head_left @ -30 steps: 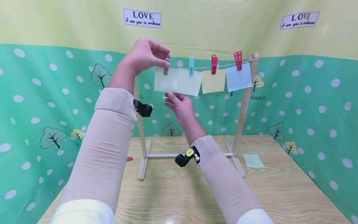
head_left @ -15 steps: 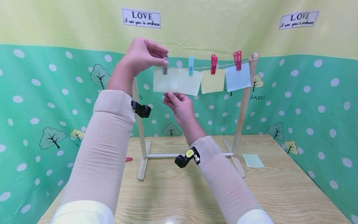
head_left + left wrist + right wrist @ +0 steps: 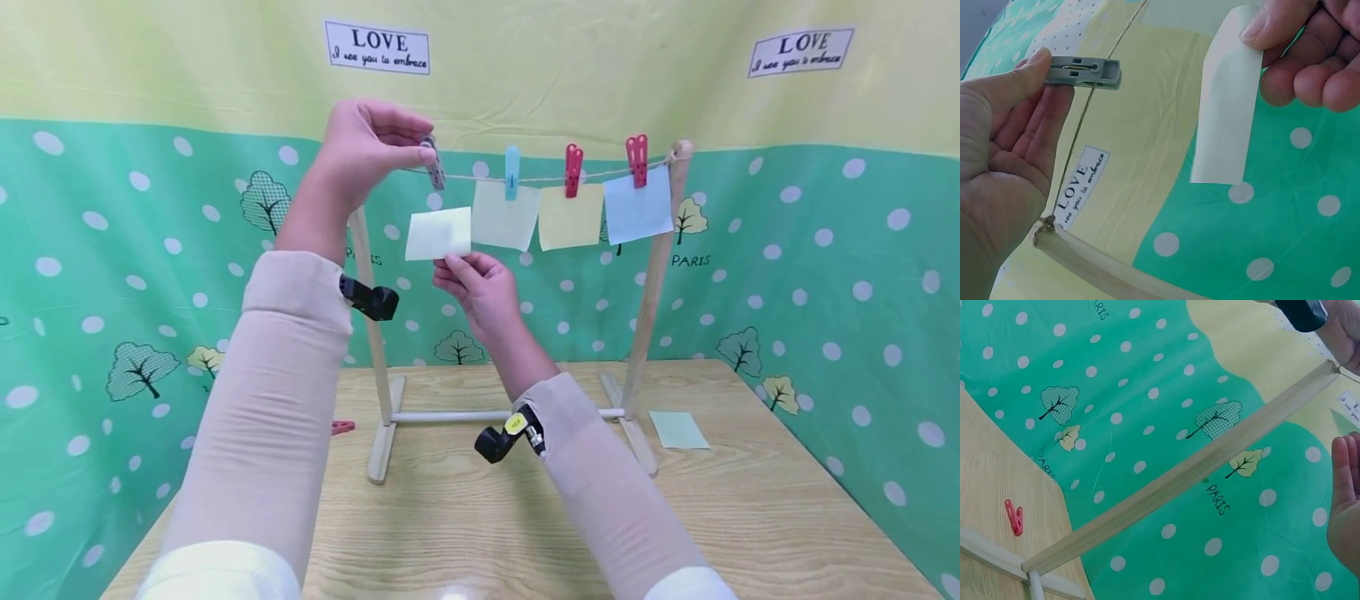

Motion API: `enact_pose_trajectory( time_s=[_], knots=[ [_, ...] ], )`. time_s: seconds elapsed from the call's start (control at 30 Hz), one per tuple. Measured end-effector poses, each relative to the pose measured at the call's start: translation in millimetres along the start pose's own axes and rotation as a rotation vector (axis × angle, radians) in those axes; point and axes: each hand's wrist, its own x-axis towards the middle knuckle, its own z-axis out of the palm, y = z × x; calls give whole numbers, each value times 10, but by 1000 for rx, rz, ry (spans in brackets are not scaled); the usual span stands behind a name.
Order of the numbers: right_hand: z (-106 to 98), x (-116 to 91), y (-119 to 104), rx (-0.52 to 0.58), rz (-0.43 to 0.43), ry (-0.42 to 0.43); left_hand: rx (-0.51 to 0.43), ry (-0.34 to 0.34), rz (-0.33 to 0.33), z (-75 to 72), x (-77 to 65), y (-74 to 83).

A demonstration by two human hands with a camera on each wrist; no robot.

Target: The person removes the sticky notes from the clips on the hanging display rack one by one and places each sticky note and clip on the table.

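Observation:
My left hand (image 3: 356, 154) pinches a grey clothespin (image 3: 433, 165) between thumb and fingers, up at the string (image 3: 465, 177). In the left wrist view the string passes behind the clothespin (image 3: 1085, 72); whether they touch I cannot tell. Lower down, a small pale sheet of paper (image 3: 438, 235) is pinched at its lower right corner by my right hand (image 3: 489, 296). That sheet is apart from both string and clothespin. To its right hang a pale green sheet (image 3: 505, 221) under a light blue clothespin (image 3: 512, 171), a yellow sheet (image 3: 570, 221) and a blue sheet (image 3: 639, 210).
Red clothespins (image 3: 573, 171) hold the yellow and blue sheets. A wooden stand (image 3: 651, 312) carries the string between two posts. On the table (image 3: 420, 533) lie another red clothespin (image 3: 1014, 519) at left and a pale green sheet at right. A patterned curtain (image 3: 825, 208) hangs behind.
The pale sheet has come away from the grey clothespin and dropped lower with my right hand. My left hand has shifted left, and the clothespin in it has tilted.

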Motion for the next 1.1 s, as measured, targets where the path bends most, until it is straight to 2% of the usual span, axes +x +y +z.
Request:
enact_pose_trajectory(
  time_s=[0.2,0.37,0.73,1.1],
  knots=[
    [-30,-133,3,-52,35,-39,-122,16,65,-30,-42,-48],
    [-95,-244,24,-30,12,-80,-179,28,113,-27,-78,-66],
    [-333,-375,60,-24,-15,-77,-211,50,168,-9,-119,-133],
    [-460,-447,22,-13,-42,-80,-228,89,232,1,-95,-179]
  ],
)
